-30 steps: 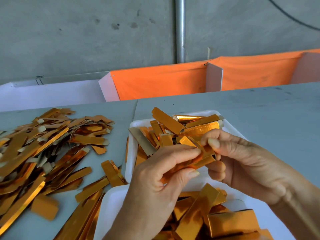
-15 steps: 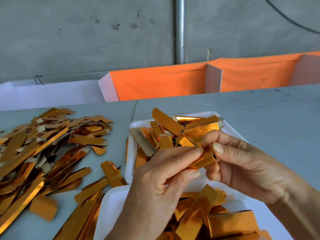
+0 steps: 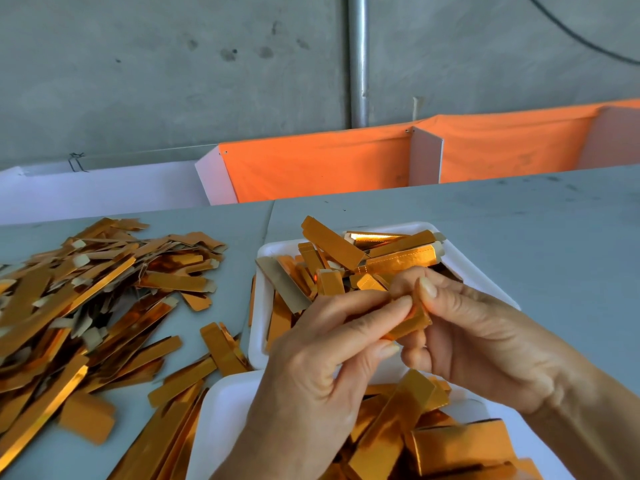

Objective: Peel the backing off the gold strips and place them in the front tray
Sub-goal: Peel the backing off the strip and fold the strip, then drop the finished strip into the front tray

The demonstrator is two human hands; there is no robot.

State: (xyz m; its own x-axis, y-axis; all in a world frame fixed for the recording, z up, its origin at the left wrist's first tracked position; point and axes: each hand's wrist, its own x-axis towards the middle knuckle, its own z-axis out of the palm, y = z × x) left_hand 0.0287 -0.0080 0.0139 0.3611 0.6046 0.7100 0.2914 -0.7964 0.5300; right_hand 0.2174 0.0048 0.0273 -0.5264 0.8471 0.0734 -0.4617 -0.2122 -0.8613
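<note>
Left hand (image 3: 322, 368) and right hand (image 3: 485, 341) both pinch one gold strip (image 3: 410, 323) between them. Peel slowly from its right-hand end, keeping the left pinch firm.

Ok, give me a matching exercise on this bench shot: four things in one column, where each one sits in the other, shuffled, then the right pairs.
Things:
1. loose heap of strips
2. far white tray
3. near white tray
4. held gold strip

Places:
A. pinched between the left hand and the right hand
B. on the bare table, at the left
C. at the bottom edge of the picture, under the wrists
D. beyond the hands, towards the orange cloth

Pairs: 1-B, 2-D, 3-C, 4-A
</note>
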